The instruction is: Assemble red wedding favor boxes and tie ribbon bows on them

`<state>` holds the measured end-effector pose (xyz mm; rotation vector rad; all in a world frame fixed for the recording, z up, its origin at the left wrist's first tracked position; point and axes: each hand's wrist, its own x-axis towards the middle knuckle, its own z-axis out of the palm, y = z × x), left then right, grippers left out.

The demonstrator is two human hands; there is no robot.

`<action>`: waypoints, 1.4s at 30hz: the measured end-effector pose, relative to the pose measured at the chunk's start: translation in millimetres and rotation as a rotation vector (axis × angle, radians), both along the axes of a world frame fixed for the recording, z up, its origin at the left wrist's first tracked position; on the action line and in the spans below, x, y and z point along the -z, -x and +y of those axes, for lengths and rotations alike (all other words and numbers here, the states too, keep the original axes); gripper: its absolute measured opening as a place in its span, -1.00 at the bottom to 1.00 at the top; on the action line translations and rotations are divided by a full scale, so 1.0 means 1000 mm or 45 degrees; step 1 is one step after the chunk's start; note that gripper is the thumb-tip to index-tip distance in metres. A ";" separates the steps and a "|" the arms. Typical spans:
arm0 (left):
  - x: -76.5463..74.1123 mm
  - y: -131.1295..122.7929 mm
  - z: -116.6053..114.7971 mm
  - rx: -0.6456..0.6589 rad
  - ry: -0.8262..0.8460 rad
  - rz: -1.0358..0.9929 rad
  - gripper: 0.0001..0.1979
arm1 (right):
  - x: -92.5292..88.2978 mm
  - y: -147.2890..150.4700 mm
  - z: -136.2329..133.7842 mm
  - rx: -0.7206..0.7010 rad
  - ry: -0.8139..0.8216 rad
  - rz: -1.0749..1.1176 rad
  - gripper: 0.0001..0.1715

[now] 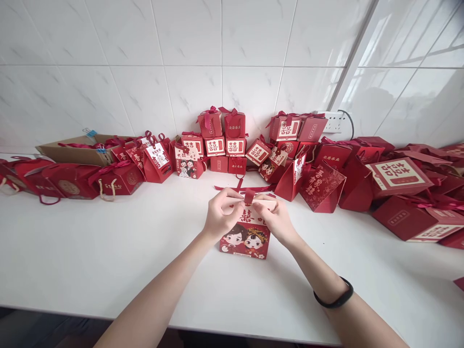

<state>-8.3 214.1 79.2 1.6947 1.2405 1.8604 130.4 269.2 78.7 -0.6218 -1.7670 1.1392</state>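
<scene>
A small red gift box (pixel 245 239) with a cartoon couple printed on its front stands on the white table (pixel 90 251), in the middle. My left hand (pixel 221 212) and my right hand (pixel 274 217) meet over its top, both pinching a dark red ribbon (pixel 249 196) that loops up between the fingertips. The ribbon's loose ends (pixel 232 188) trail on the table behind the box. A black band (pixel 335 295) circles my right wrist.
Many red gift boxes (pixel 224 140) are stacked along the tiled wall. Red paper bags (pixel 322 186) and flat boxes (pixel 398 176) crowd the right side. A brown cardboard box (pixel 72 152) and more red bags (pixel 72 181) lie at left. A wall socket (pixel 335 123) is behind.
</scene>
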 end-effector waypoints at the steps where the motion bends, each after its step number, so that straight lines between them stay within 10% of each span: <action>1: 0.000 0.000 0.000 0.006 0.007 -0.009 -0.92 | 0.001 0.000 0.000 0.006 -0.019 0.002 -0.72; 34: -0.016 0.004 -0.005 0.161 0.215 -0.068 -0.75 | 0.002 0.002 -0.002 -0.022 -0.169 0.038 -0.66; 42: -0.012 0.000 -0.004 -0.011 0.183 -0.097 -0.73 | 0.000 0.002 -0.005 -0.047 -0.136 0.035 -0.69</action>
